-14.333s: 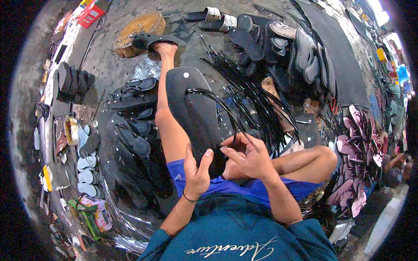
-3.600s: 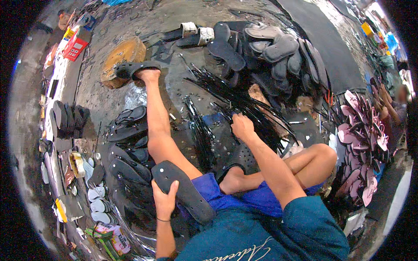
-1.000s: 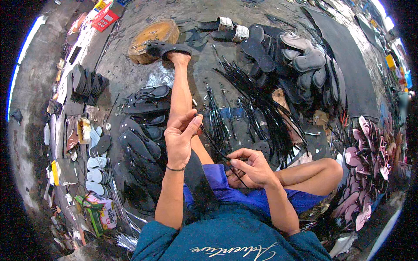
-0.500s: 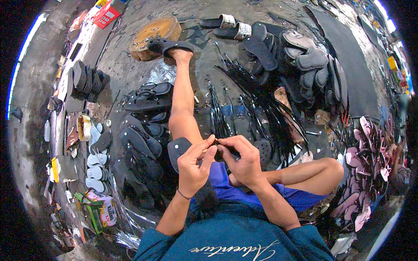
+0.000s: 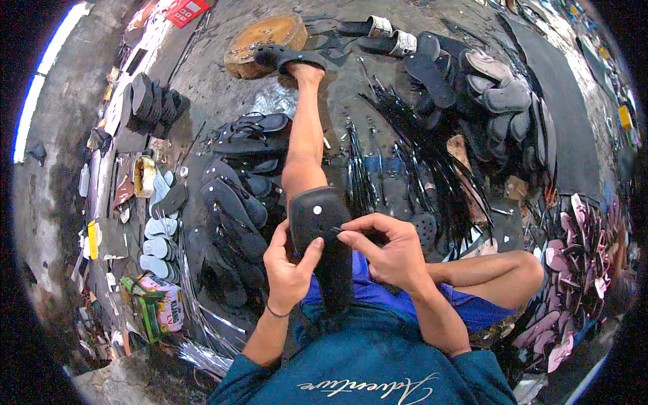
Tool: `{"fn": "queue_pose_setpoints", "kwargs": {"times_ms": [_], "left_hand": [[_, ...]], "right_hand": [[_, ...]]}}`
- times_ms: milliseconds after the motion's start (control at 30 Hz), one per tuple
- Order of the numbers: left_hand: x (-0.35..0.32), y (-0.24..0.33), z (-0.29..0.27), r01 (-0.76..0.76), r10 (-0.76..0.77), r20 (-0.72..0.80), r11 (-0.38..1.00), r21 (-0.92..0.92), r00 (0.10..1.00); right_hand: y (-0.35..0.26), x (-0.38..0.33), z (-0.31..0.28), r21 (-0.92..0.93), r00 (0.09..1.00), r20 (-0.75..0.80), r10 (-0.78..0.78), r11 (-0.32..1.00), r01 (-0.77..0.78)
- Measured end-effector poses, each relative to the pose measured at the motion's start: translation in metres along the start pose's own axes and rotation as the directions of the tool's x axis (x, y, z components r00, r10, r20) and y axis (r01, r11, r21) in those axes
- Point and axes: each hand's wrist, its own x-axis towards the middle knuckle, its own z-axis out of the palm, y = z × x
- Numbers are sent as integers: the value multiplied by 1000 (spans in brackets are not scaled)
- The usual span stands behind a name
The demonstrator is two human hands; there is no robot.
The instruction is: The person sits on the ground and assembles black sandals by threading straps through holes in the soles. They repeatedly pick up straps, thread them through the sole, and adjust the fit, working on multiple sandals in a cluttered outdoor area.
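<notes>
A black sandal sole (image 5: 316,196) with a white round dot near its rounded end stands up from my lap, its lower part dark against my shirt. My left hand (image 5: 291,268) grips its left edge, thumb on the upper face and fingers behind. Beside the right edge, my right hand (image 5: 390,255) pinches a thin, small dark piece (image 5: 337,229) between thumb and forefinger, its tip at the sole's face. What exactly this piece is cannot be made out.
Black sandals (image 5: 236,202) are piled to my left. Bundles of black strips (image 5: 432,169) lie ahead right, with grey soles (image 5: 506,98) beyond. Pink soles (image 5: 567,270) are heaped at far right. My outstretched foot, in a black clog (image 5: 290,59), is by a round wooden block (image 5: 270,37).
My left hand has shifted from a pinch beside my right hand to gripping the sole, which now faces up between my hands. The whole view has swung slightly left.
</notes>
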Motion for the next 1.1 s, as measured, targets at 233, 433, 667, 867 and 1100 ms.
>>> {"fn": "queue_pose_setpoints", "kwargs": {"times_ms": [233,433,667,867,1100], "left_hand": [[-16,10,12,-45,41,82,998,50,996],[-20,12,19,-75,60,126,990,118,990],[-23,-7,18,-209,187,105,939,273,977],[-25,-5,22,-228,202,139,950,214,970],[-24,2,22,-262,213,237,945,197,948]], "right_hand": [[-15,-14,-16,-268,995,38,-95,958,102],[-10,-21,-23,-316,986,32,-165,934,167],[17,-28,7,-285,975,-86,-204,943,172],[21,-36,4,-429,961,-87,-262,881,201],[35,-42,-15,-392,977,130,-168,897,206]]}}
